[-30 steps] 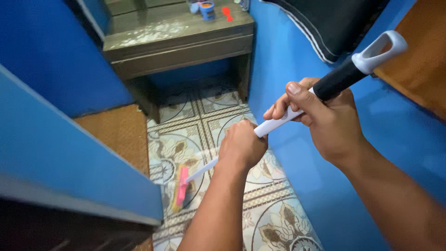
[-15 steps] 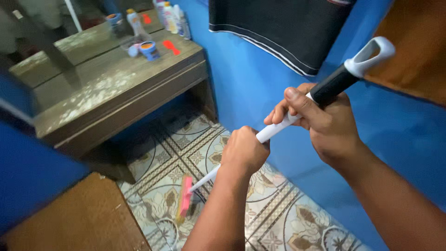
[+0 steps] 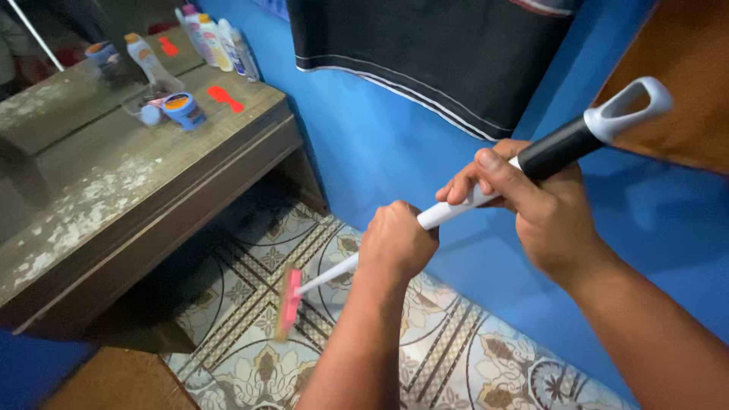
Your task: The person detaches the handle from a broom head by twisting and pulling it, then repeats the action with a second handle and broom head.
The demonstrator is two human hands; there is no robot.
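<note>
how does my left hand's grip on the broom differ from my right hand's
The left hand wraps low on the white handle of the pink-headed broom, knuckles up, fingers hidden. The right hand grips higher, at the black sleeve, thumb on top. Both are closed around the same handle.

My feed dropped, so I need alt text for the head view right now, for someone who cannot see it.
Both hands hold a white broom handle: the left hand lower down, the right hand near its black sleeve and looped end. The pink broom head rests on the patterned floor tiles beside a worn wooden table carrying bottles, against a blue wall.
</note>
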